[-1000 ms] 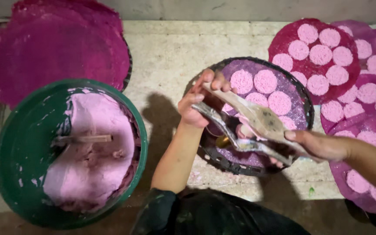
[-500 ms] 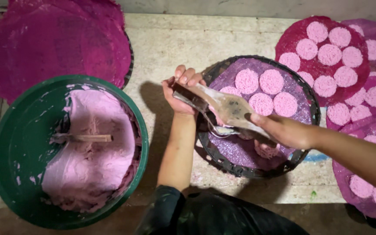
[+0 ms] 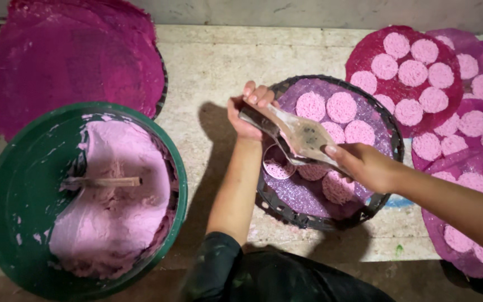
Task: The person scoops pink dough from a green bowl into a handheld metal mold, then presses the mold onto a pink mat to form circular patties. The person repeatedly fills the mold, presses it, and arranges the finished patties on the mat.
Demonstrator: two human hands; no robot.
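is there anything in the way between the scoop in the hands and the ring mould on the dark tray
Nothing visible does. Both the left hand and the right hand hold the flat scoop just above the ring mould on the dark tray. The nearest pink discs lie beside the ring, not over it.

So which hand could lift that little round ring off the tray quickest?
Probably the left hand: it sits right above the small round metal ring. The right hand is gripping the flat scraper.
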